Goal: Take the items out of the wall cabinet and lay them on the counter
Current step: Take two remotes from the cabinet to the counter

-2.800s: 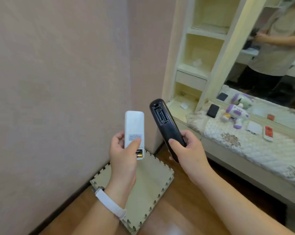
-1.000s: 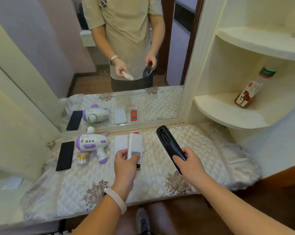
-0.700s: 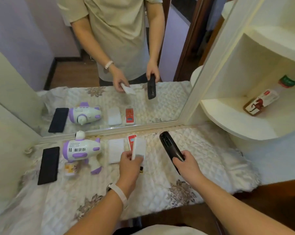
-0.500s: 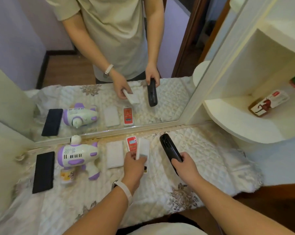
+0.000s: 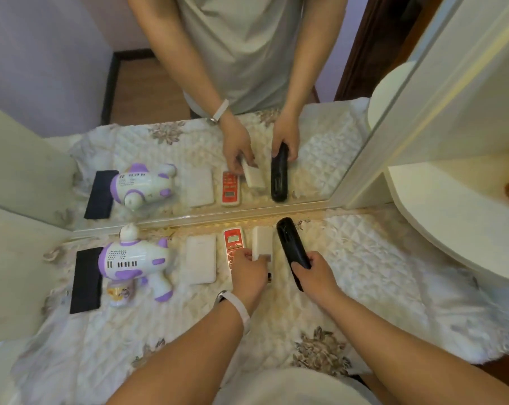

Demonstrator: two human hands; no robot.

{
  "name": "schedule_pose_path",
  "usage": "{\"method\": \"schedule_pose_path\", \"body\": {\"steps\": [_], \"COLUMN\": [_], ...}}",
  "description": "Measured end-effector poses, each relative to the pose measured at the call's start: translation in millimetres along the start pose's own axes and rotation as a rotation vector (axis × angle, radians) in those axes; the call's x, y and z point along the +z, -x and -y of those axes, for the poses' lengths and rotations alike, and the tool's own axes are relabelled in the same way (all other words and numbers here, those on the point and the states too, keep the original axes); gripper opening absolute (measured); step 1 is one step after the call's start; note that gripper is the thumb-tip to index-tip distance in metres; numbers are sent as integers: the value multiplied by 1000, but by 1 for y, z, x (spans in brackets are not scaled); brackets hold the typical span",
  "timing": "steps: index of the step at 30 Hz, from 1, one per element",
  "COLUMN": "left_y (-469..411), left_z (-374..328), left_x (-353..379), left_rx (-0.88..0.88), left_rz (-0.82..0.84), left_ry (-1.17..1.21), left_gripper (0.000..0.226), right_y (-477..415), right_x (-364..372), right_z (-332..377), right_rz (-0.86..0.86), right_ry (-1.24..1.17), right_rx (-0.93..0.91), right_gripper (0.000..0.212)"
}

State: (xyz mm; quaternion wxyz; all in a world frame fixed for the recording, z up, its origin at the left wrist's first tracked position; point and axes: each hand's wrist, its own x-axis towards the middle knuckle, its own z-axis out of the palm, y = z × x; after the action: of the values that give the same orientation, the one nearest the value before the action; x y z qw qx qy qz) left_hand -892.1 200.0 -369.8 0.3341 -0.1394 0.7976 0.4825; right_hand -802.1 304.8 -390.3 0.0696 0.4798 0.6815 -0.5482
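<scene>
My left hand (image 5: 248, 273) grips a white remote (image 5: 262, 242), held low over the quilted counter cloth (image 5: 364, 258) just right of a red remote (image 5: 233, 244). In my right hand (image 5: 314, 276) is a black remote (image 5: 291, 249), its far end pointing toward the mirror. Both remotes sit side by side near the counter's back edge; I cannot tell whether they touch the cloth.
On the counter lie a white flat box (image 5: 201, 260), a purple and white toy gun (image 5: 136, 261) over a small jar (image 5: 117, 293), and a black phone (image 5: 85, 283). The mirror (image 5: 189, 83) stands behind. A rounded corner shelf (image 5: 452, 217) juts out at the right.
I turned from the wall corner to the counter. Both hands moved forward and down, carrying the white and black remotes close to the cloth beside the red remote.
</scene>
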Motion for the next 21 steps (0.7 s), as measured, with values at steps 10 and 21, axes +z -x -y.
{"method": "schedule_pose_path", "body": {"steps": [10,21], "left_y": [-18,14], "left_z": [9,10], "left_x": [30,25], "left_rx": [56,177], "left_rz": [-104,-161], "left_ry": [-117,-244], "left_gripper": [28,48], "right_y": [-49,-55], "right_x": [-12,-35], "right_z": [-4,12], "right_rz": [193,171], "right_ry": [326,908], "right_rx": [-92,-416], "right_gripper": [27,36]}}
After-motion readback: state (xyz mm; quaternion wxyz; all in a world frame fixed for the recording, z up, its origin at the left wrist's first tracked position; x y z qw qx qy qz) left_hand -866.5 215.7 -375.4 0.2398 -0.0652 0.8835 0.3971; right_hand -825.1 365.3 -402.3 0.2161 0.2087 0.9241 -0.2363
